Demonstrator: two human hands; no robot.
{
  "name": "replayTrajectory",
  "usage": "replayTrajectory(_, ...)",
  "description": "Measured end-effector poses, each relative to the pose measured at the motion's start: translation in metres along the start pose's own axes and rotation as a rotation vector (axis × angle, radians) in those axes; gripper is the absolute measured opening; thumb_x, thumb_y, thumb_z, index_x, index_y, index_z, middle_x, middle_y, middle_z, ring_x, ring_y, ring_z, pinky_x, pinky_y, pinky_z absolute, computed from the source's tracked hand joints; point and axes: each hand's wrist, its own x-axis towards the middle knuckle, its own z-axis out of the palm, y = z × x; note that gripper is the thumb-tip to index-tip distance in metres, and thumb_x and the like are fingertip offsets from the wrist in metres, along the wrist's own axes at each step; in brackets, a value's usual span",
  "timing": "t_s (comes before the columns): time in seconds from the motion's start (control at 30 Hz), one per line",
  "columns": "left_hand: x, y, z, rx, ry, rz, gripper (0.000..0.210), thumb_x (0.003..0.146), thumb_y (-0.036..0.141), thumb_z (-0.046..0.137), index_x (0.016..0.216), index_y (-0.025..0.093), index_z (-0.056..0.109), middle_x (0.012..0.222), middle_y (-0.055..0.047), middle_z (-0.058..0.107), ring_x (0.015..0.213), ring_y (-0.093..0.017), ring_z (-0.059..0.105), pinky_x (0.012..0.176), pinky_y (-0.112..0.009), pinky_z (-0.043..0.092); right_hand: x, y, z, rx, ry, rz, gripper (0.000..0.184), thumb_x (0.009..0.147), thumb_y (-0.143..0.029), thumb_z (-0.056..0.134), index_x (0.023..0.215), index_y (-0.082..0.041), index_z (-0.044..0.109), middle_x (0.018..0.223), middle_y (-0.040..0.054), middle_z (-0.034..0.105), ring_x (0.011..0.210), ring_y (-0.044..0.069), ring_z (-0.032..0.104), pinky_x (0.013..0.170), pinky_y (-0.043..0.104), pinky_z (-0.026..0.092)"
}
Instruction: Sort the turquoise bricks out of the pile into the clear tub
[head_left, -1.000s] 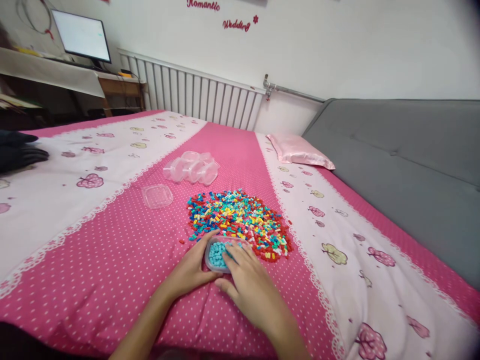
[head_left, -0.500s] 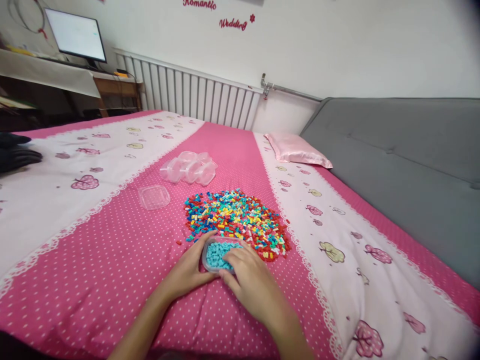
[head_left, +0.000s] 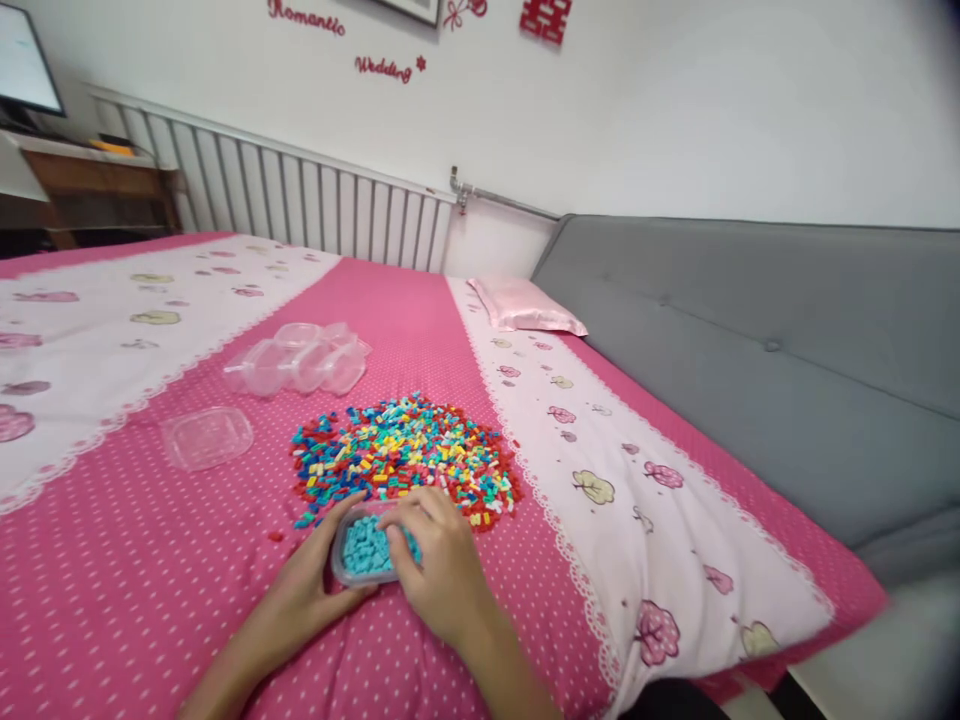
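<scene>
A small clear plastic container [head_left: 346, 577] sits on the bed, near the front edge of a pile of multicoloured toy bricks [head_left: 409, 445]. Turquoise bricks [head_left: 366, 548] fill much of it. Around its left end my left hand [head_left: 306, 580] is closed, fingers along the far side and thumb along the near side. My right hand [head_left: 441, 565] reaches over the right part, fingers bent and thumb near the index fingertip, close to the bricks inside. Whatever those fingertips may pinch is too small or hidden to make out. The right hand covers the container's right end.
Left of the pile lies a clear lid [head_left: 208, 438], with several clear containers [head_left: 300, 360] behind it. A stray red brick [head_left: 276, 536] rests near my left wrist. Further off are a pink pillow [head_left: 525, 305], a grey headboard [head_left: 720, 330] and a radiator [head_left: 300, 185].
The view has swung right, so everything sits further left. My right hand has shifted slightly over the container, its thumb now over the bricks. My left hand keeps its hold.
</scene>
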Motion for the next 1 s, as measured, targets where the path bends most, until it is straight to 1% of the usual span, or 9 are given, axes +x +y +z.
replayTrajectory(0.07, 0.002, -0.001, -0.001, 0.006, 0.000, 0.017, 0.076, 0.088, 0.041, 0.070, 0.152, 0.032, 0.030, 0.150, -0.011, 0.051, 0.133, -0.030, 0.057, 0.112, -0.049, 0.048, -0.002, 0.005, 0.011, -0.059, -0.009, -0.014, 0.009, 0.094, -0.018, 0.062, 0.098, -0.023, 0.069, 0.111, 0.0041, 0.066, 0.108, 0.021, 0.056, 0.094, 0.033, 0.046)
replayTrajectory(0.17, 0.006, 0.001, -0.002, 0.020, 0.015, 0.040, 0.074, 0.088, 0.043, 0.069, 0.150, 0.030, 0.032, 0.146, -0.012, 0.054, 0.129, -0.031, 0.060, 0.109, -0.048, 0.051, -0.004, 0.014, 0.027, -0.146, -0.024, -0.028, 0.009, 0.096, -0.020, 0.060, 0.091, -0.022, 0.067, 0.097, 0.0020, 0.068, 0.097, 0.020, 0.057, 0.087, 0.034, 0.045)
replayTrajectory(0.27, 0.008, 0.002, -0.002, 0.036, 0.020, 0.049, 0.074, 0.087, 0.044, 0.069, 0.150, 0.028, 0.033, 0.144, -0.013, 0.056, 0.127, -0.032, 0.061, 0.108, -0.048, 0.052, -0.005, 0.019, 0.033, -0.150, -0.016, -0.039, 0.008, 0.096, -0.021, 0.060, 0.091, -0.021, 0.066, 0.095, 0.0022, 0.068, 0.095, 0.019, 0.058, 0.084, 0.033, 0.045)
replayTrajectory(0.4, 0.008, 0.001, -0.003, 0.048, 0.014, 0.047, 0.073, 0.087, 0.041, 0.070, 0.150, 0.028, 0.033, 0.145, -0.012, 0.055, 0.129, -0.032, 0.060, 0.109, -0.048, 0.051, -0.005, 0.022, 0.029, -0.131, -0.022, -0.069, 0.012, 0.095, -0.020, 0.059, 0.084, -0.020, 0.063, 0.089, 0.0020, 0.068, 0.091, 0.018, 0.058, 0.083, 0.031, 0.044)
replayTrajectory(0.63, 0.006, 0.001, -0.003, 0.045, 0.004, 0.048, 0.073, 0.088, 0.039, 0.070, 0.150, 0.028, 0.034, 0.147, -0.013, 0.054, 0.131, -0.032, 0.059, 0.110, -0.048, 0.050, -0.005, 0.024, 0.028, -0.058, 0.000, -0.071, 0.017, 0.096, -0.019, 0.055, 0.080, -0.021, 0.063, 0.085, 0.0027, 0.067, 0.086, 0.019, 0.059, 0.081, 0.031, 0.044)
replayTrajectory(0.8, 0.008, 0.000, -0.003, 0.048, -0.045, 0.026, 0.070, 0.089, 0.038, 0.068, 0.148, 0.027, 0.033, 0.147, -0.014, 0.052, 0.132, -0.032, 0.057, 0.110, -0.051, 0.050, -0.005, 0.023, 0.021, 0.048, 0.040, -0.025, 0.024, 0.102, -0.024, 0.047, 0.090, -0.022, 0.068, 0.091, 0.0028, 0.070, 0.091, 0.018, 0.061, 0.085, 0.032, 0.044)
replayTrajectory(0.9, 0.009, 0.003, -0.004, 0.011, -0.076, 0.012, 0.075, 0.087, 0.037, 0.070, 0.149, 0.026, 0.030, 0.145, -0.015, 0.053, 0.131, -0.033, 0.058, 0.110, -0.052, 0.049, 0.002, 0.039, 0.008, 0.106, 0.070, 0.057, 0.033, 0.106, -0.026, 0.039, 0.092, -0.023, 0.069, 0.092, 0.0026, 0.071, 0.093, 0.018, 0.062, 0.088, 0.032, 0.045)
replayTrajectory(0.97, 0.011, 0.007, -0.006, -0.015, -0.064, -0.005, 0.078, 0.084, 0.036, 0.072, 0.149, 0.025, 0.030, 0.142, -0.015, 0.056, 0.128, -0.033, 0.060, 0.108, -0.050, 0.052, 0.011, 0.061, -0.003, 0.125, 0.101, 0.149, 0.035, 0.107, -0.027, 0.037, 0.095, -0.021, 0.069, 0.097, 0.0046, 0.071, 0.098, 0.018, 0.063, 0.091, 0.034, 0.047)
replayTrajectory(1.0, 0.013, 0.010, -0.006, -0.025, -0.050, -0.012, 0.078, 0.082, 0.035, 0.073, 0.148, 0.025, 0.032, 0.140, -0.015, 0.058, 0.126, -0.033, 0.062, 0.106, -0.049, 0.054, 0.018, 0.075, -0.008, 0.130, 0.106, 0.195, 0.031, 0.107, -0.028, 0.040, 0.097, -0.020, 0.069, 0.101, 0.0058, 0.071, 0.101, 0.019, 0.063, 0.093, 0.035, 0.048)
